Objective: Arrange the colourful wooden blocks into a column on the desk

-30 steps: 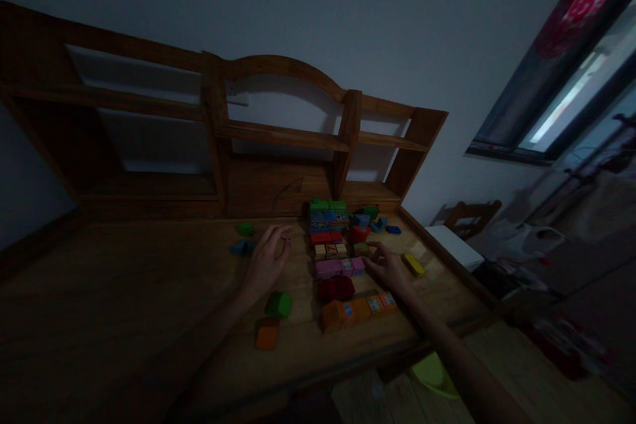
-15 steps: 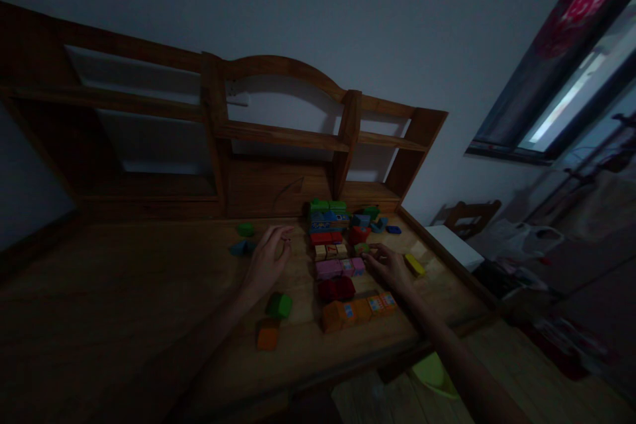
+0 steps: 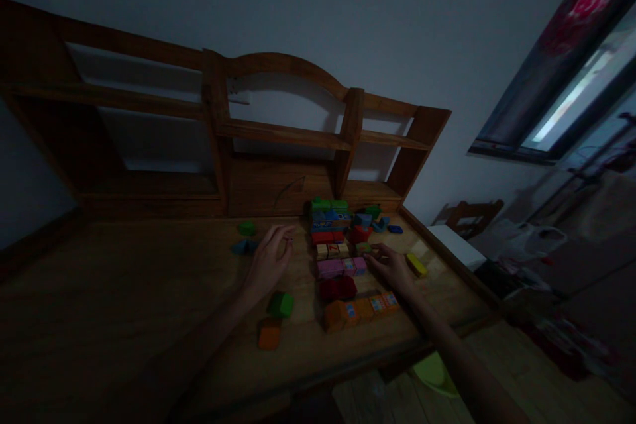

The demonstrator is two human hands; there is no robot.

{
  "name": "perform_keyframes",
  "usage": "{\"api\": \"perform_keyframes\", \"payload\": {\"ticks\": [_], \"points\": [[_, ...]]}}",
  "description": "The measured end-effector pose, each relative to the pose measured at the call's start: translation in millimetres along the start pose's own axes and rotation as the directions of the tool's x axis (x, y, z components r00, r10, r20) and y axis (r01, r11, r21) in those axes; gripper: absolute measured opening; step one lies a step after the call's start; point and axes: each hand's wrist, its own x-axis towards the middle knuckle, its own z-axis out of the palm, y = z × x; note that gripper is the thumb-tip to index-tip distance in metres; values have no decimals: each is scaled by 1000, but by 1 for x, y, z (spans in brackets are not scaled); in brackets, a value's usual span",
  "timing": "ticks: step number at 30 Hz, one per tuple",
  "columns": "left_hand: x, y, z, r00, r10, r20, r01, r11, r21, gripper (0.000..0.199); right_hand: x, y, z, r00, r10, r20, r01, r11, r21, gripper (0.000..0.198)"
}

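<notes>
My right hand [image 3: 392, 266] has its thumb and fingertips at a small toy block [image 3: 363, 248] with a greenish top, at the right end of a row of plain wooden blocks [image 3: 332, 251]. My left hand [image 3: 271, 256] hovers left of the rows, fingers apart and loosely curved, with nothing in it. Between the hands lie rows of coloured blocks: pink blocks [image 3: 338, 268], dark red blocks [image 3: 338, 289], orange blocks [image 3: 360, 311], red blocks [image 3: 328, 238], blue blocks [image 3: 330, 220] and green blocks [image 3: 328, 205].
Loose at left lie a green block [image 3: 281, 305], an orange block [image 3: 269, 334], a blue block [image 3: 243, 247] and another green block [image 3: 246, 228]. A yellow block [image 3: 416, 265] and a dark blue block [image 3: 395, 229] lie at right. A wooden shelf unit [image 3: 283, 139] stands behind.
The camera view has shifted slightly. Both hands stay nearly where they were, the right one still at the small greenish block.
</notes>
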Motion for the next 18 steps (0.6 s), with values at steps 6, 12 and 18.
{"api": "perform_keyframes", "payload": {"ticks": [6, 12, 18], "points": [[0, -1, 0, 1000, -6, 5, 6, 1000, -1, 28, 0, -4, 0, 1000, 8, -14, -9, 998, -63, 40], [-1, -1, 0, 1000, 2, 12, -2, 1000, -7, 29, -1, -9, -1, 1000, -21, -23, 18, 996, -88, 39], [0, 0, -1, 1000, -6, 11, 6, 1000, -15, 28, -1, -3, 0, 997, -11, -79, 2, 993, -116, 39]]}}
